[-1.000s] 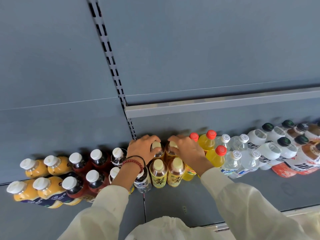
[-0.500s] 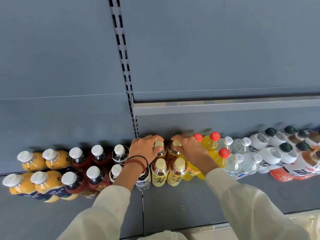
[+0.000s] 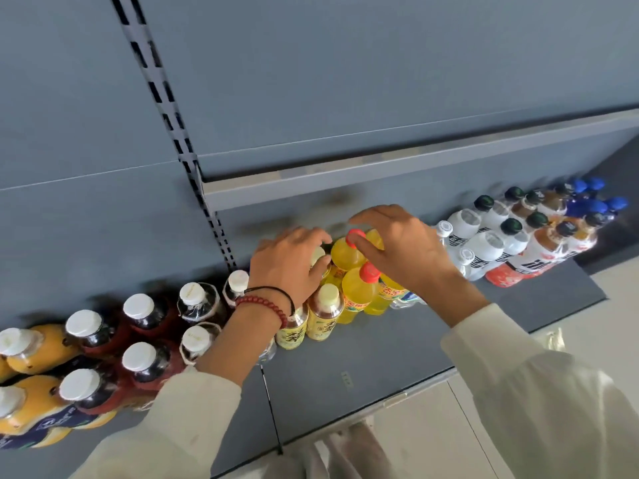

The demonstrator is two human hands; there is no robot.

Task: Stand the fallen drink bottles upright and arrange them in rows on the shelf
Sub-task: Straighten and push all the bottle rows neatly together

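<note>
Drink bottles stand upright in two rows on the grey shelf [image 3: 380, 347]. My left hand [image 3: 290, 267] curls over the pale cap of a back-row tea bottle [image 3: 318, 254]. Two more yellow-labelled tea bottles [image 3: 325, 316] stand in front of it. My right hand [image 3: 408, 250] arches over the yellow drink bottles, its thumb touching the red cap of the back one [image 3: 345, 254]. The fingers are spread and grip nothing that I can see. A second red-capped yellow bottle [image 3: 359, 292] stands in front.
Dark bottles with white caps [image 3: 145, 312] and orange juice bottles [image 3: 34, 347] fill the left. Clear water bottles [image 3: 463, 261], white bottles with dark caps [image 3: 484, 243] and blue-capped bottles [image 3: 587, 202] stand to the right. An upper shelf edge [image 3: 380, 171] hangs above, beside a slotted upright [image 3: 173, 115].
My right hand has let go of the back tea bottle and moved right onto the red-capped yellow bottles. My left hand stays on its tea bottle. The view has swung right.
</note>
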